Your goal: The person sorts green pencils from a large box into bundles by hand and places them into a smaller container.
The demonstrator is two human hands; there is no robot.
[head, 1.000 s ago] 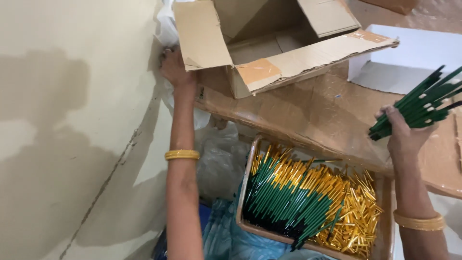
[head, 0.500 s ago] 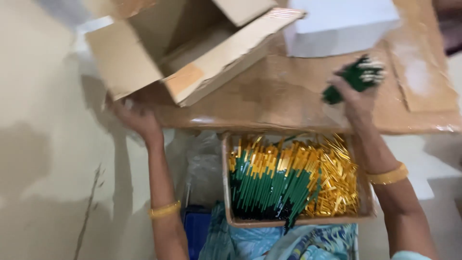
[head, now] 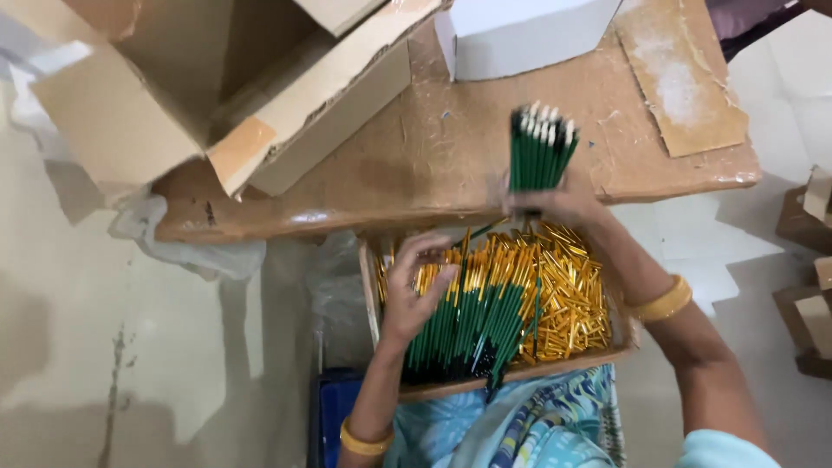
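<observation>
The right hand (head: 555, 206) is clenched around a bundle of green pencils (head: 539, 149), held upright with the pale ends uppermost, above the near edge of the brown bench (head: 451, 147); its fingers (head: 520, 201) wrap the lower end of the bundle; a gold bangle (head: 662, 300) sits on that wrist. The left hand (head: 414, 288) lies in a shallow cardboard tray (head: 368, 286), palm down on the loose green pencils with gold ends (head: 472, 312); its fingers (head: 426, 251) are bent and spread over the pile, touching it, but whether they grip any pencil cannot be told; a 2nd bangle (head: 362, 440) shows on the left wrist. The tray sits just below the bench edge, over the person's lap, where blue patterned cloth (head: 520, 425) shows; inside it the green pencils fill the left and middle, and a heap of short gold tubes (head: 568, 299) fills the right. On the bench, at upper left, stands an open cardboard box (head: 173, 113) with its flaps spread; a white box (head: 520, 39) stands at the far edge; a torn sheet of cardboard (head: 680, 78) lies flat at the right. Crumpled clear plastic (head: 186, 238) hangs below the bench's left corner; the floor (head: 104, 347) beside it is pale.
</observation>
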